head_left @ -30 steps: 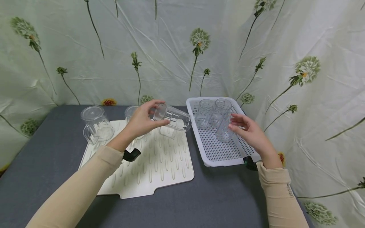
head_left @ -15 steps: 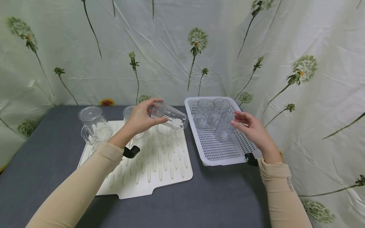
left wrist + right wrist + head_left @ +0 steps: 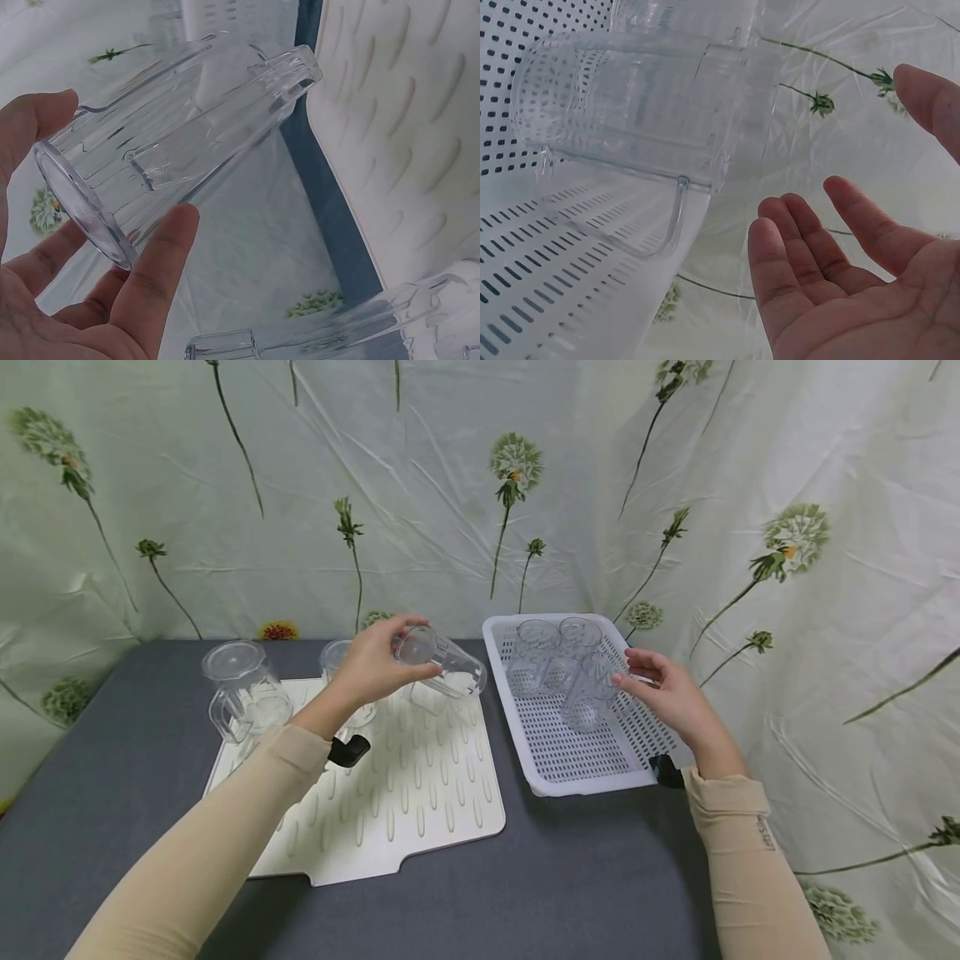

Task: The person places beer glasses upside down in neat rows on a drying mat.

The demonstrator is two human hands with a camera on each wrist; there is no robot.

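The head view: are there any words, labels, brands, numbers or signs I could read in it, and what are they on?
Right sleeve: small dark lettering near the cuff, too small and blurred to read.
Clear mug in the left hand: no text visible.
White mat and basket: no text visible.
Cloth backdrop: printed flowers, no words visible.

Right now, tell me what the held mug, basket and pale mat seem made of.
Mug: clear glass or plastic, glossy; see-through with highlights. Basket: probably white plastic, satin, with neatly repeated slots. Mat: perhaps silicone or plastic, fairly matte, with repeated oblong ribs.
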